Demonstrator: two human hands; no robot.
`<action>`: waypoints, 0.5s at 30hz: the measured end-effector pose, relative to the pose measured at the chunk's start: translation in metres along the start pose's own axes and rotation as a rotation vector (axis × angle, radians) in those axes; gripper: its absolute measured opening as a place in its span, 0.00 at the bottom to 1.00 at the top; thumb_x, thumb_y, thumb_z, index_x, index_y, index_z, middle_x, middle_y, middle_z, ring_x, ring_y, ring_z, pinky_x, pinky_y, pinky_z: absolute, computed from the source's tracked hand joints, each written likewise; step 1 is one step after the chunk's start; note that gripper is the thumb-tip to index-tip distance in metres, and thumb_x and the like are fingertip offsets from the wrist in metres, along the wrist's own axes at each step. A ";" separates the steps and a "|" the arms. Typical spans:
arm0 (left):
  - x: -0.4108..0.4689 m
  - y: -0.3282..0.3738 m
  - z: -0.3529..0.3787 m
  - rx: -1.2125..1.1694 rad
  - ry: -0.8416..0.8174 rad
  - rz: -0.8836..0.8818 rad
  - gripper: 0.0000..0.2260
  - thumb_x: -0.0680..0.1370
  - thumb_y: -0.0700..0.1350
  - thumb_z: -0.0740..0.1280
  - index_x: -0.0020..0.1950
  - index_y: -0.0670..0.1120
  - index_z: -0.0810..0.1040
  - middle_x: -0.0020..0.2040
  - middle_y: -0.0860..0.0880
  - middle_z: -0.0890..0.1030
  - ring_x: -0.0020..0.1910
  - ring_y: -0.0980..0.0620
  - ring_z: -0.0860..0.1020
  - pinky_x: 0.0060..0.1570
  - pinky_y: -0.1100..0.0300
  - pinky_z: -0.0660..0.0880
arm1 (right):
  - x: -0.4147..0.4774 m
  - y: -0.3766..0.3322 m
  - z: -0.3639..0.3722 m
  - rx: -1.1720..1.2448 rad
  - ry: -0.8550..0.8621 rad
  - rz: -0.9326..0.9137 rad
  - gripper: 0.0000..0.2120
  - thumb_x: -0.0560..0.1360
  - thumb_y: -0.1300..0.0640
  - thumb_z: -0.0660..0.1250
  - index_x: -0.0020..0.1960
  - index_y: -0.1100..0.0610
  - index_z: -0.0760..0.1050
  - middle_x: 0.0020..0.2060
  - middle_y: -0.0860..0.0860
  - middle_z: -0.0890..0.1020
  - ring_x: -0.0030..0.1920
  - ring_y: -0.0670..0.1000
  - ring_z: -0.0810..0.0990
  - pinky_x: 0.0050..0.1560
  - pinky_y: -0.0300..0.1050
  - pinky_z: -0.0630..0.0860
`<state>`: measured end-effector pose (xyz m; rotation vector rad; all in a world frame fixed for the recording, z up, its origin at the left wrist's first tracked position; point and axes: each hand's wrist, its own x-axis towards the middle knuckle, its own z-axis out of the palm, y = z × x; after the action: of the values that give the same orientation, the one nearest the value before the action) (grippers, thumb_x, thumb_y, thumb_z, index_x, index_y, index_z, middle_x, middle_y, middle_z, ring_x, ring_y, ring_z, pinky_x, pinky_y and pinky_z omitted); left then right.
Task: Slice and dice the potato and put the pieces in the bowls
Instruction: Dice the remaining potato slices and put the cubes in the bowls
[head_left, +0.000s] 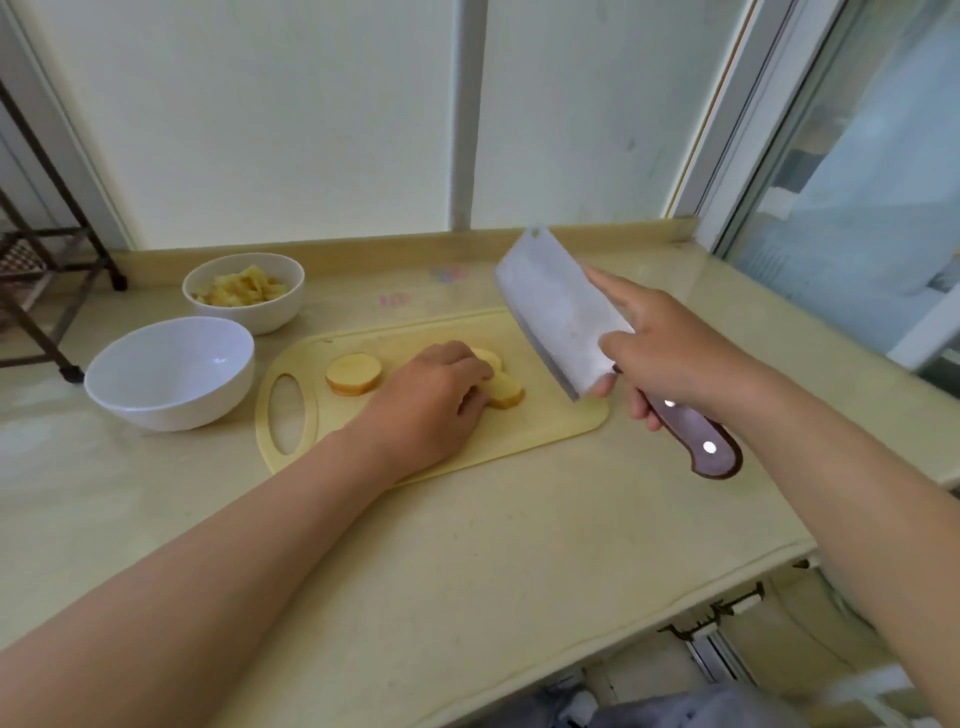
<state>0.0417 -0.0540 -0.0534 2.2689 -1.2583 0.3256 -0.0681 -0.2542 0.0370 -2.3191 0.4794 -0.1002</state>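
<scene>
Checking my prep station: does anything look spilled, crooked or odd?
Nothing spilled or damaged. The cutting board lies askew to the counter edge, and one potato slice sits apart from the slices under the left hand. The right hand holds the cleaver raised above the board.

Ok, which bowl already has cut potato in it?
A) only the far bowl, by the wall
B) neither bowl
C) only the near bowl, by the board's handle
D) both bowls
A: the far bowl holds a heap of yellowish potato pieces, while the near bowl shows only its bare white inside.
</scene>
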 end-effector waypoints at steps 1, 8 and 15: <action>0.001 0.001 -0.001 -0.012 -0.033 -0.039 0.14 0.77 0.42 0.67 0.62 0.43 0.78 0.59 0.44 0.78 0.58 0.45 0.76 0.58 0.55 0.73 | -0.003 0.005 -0.002 -0.006 0.011 0.032 0.40 0.78 0.65 0.53 0.81 0.32 0.54 0.39 0.59 0.85 0.24 0.54 0.76 0.26 0.47 0.78; 0.014 0.008 -0.011 -0.001 -0.340 -0.176 0.30 0.82 0.48 0.58 0.80 0.46 0.47 0.80 0.46 0.53 0.78 0.50 0.50 0.73 0.62 0.46 | 0.002 0.007 0.001 -0.166 -0.070 0.056 0.37 0.81 0.61 0.54 0.80 0.29 0.52 0.43 0.57 0.84 0.25 0.52 0.80 0.28 0.47 0.81; 0.019 0.000 -0.012 -0.077 -0.334 -0.189 0.28 0.79 0.48 0.63 0.78 0.47 0.58 0.75 0.48 0.66 0.72 0.48 0.65 0.73 0.54 0.60 | -0.004 -0.022 0.014 -0.310 -0.162 0.061 0.39 0.80 0.62 0.53 0.82 0.32 0.46 0.46 0.57 0.82 0.32 0.57 0.86 0.33 0.53 0.86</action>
<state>0.0524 -0.0614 -0.0352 2.4192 -1.1743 -0.1742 -0.0615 -0.2289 0.0423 -2.5843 0.5116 0.2043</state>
